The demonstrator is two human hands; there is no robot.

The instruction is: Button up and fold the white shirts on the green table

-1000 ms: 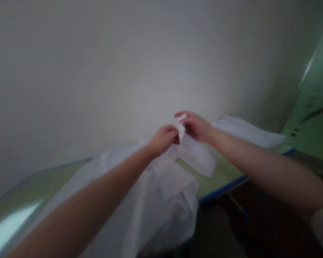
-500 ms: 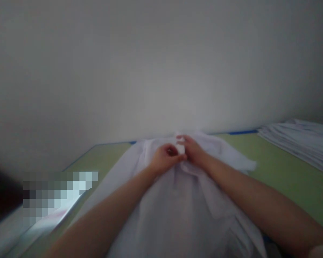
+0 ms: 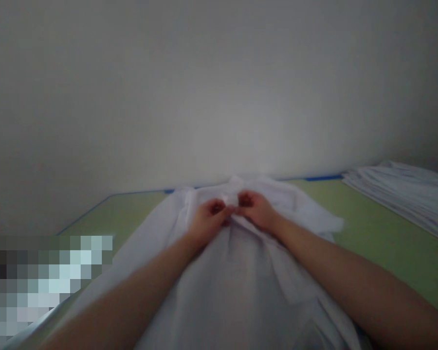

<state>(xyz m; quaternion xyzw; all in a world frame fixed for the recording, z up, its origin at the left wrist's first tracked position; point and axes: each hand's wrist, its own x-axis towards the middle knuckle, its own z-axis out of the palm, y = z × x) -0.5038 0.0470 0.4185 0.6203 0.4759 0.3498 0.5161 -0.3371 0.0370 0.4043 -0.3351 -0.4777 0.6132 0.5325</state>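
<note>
Pinching top edge of white garment (image 3: 241, 282) with fingers of left hand (image 3: 208, 221) and right hand (image 3: 257, 211), on green bench (image 3: 379, 243). Judged light, limp; hold at edges.

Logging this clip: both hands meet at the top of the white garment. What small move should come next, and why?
Probably draw the pinched edges together: left hand and right hand both grip the white garment near its top, fingers nearly touching.
</note>
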